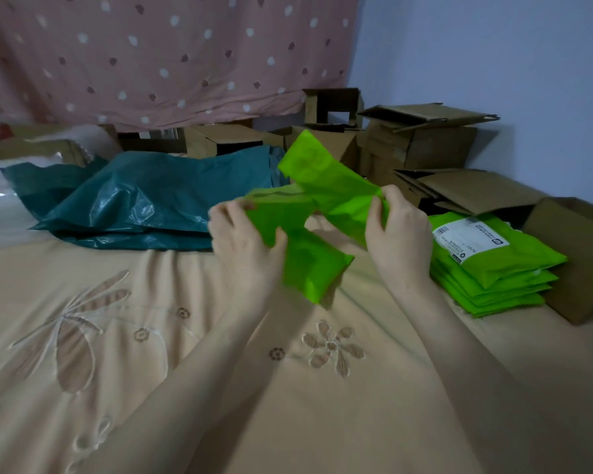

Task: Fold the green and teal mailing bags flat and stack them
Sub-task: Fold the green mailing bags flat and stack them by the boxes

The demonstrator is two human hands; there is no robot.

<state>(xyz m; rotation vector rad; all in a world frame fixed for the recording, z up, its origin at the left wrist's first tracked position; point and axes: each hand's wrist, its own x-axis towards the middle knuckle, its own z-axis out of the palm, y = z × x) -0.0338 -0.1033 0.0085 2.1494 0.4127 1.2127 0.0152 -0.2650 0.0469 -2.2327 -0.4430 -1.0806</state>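
Because it sags and twists between the two grips, the green mailing bag reads as thin, limp plastic film: very light, with no stiffness of its own, and probably slick enough to slide over itself once folded. It is held in the air above the beige embroidered bedspread, its far end standing up toward the boxes and its near end drooping down under the left hand. That hand pinches the film near its left part, thumb on the near face and fingers curled behind. The right hand pinches the right part in the same way, fingertips bunching the plastic.

A bag like this probably handles best taken at opposite edges or corners and drawn taut, since a grip in the middle only gathers it into creases. Laid flat and pressed, it should hold a fold poorly unless weighted by the next one.

Just right of the right hand lies the stack of folded green bags, the top one bearing a white label. Behind the left hand lies a rumpled heap of teal bags, not yet folded. Brown cardboard boxes crowd the far side below a pink spotted curtain.
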